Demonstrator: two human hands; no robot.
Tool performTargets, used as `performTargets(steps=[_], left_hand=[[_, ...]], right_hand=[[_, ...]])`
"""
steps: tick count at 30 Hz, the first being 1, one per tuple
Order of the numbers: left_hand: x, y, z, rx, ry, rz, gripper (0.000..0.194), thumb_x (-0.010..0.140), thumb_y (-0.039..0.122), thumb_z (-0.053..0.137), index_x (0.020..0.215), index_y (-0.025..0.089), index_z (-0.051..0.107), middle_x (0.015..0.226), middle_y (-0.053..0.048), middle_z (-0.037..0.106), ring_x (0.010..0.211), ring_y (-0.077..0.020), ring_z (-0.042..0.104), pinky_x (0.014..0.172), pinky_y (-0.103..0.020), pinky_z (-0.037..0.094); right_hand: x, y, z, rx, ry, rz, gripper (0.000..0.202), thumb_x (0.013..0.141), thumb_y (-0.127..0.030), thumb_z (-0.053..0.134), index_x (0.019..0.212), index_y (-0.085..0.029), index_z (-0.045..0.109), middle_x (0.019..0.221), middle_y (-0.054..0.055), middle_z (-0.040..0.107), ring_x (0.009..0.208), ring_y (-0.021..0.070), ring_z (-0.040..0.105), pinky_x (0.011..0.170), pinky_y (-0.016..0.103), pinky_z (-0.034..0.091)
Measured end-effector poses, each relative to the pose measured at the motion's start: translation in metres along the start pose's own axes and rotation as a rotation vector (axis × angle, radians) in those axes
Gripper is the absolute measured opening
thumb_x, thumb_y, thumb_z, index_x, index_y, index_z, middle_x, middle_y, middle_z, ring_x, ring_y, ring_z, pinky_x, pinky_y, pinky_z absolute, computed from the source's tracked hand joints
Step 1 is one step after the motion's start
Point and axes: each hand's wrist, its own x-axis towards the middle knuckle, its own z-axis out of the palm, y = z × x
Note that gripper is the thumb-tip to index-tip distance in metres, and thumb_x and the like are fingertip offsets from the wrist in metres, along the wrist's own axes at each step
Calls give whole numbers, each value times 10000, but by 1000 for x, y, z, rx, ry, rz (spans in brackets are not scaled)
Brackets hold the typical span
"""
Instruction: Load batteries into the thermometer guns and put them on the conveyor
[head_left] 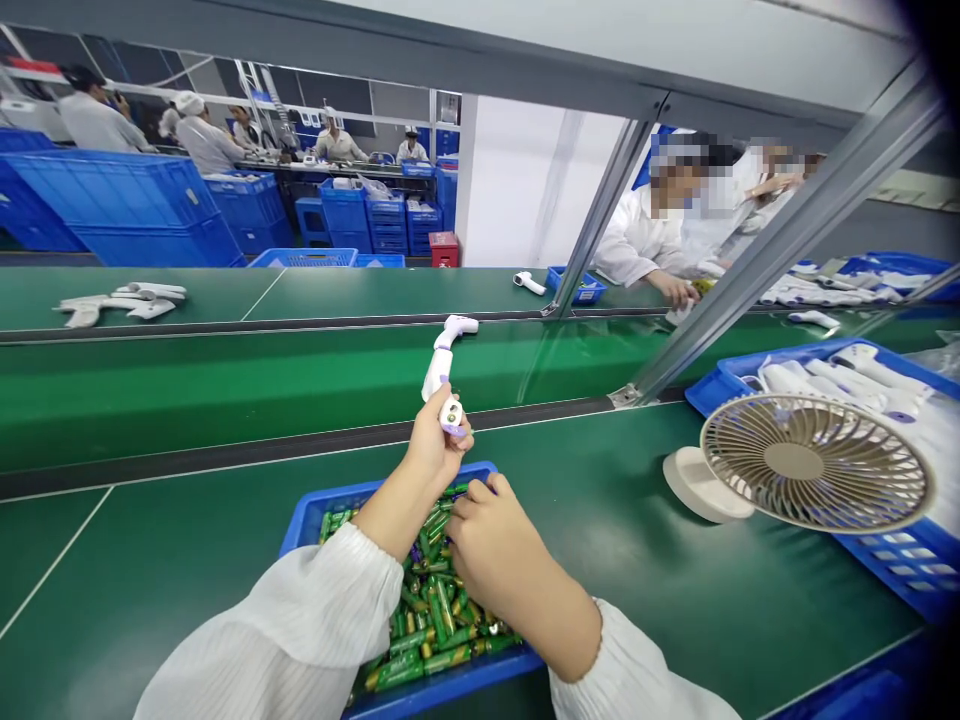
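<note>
- Grips 1 white device (pixel 451 413) with purple trim in the left hand (pixel 433 445), with fingers wrapped round it and its end facing back.
- Shows more white casing (pixel 437 375) just beyond; cannot tell whether joined to the device.
- Bends the right hand (pixel 491 535) over the blue bin (pixel 465 686), with fingertips hidden; cannot tell how far open, or whether holding anything.
- Shows many loose green batteries (pixel 442 605) in the bin, below the 2 hands.
- Has the bin resting on the green workbench (pixel 600 490).
- Shows to the right 1 beige fan (pixel 795 462), partly covering a blue basket (pixel 701 392) of white parts (pixel 847 385).
- Includes a co-worker's hand (pixel 675 288) at the far counter (pixel 360 293).
</note>
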Motion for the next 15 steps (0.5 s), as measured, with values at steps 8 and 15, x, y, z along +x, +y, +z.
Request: performTargets(steps=[8,15], left_hand=[[1,-1,-2,12,-6,2,307,750,389,700,777,166,490,504,55,421,360,-53,328,363,-181,218],[0,-3,-2,17,-11,9,343,732,415,721,773,165,490,504,57,416,365,-52,328,365,-181,218]], right_hand=[[-1,2,-2,47,-13,-9,118,867,-164,572,778,-167,649,808,49,613,823,211,506,778,372,367],[-2,-1,3,-2,-60,1,15,763,-150,656,748,-148,656,807,81,617,821,242,524,791,396,379]])
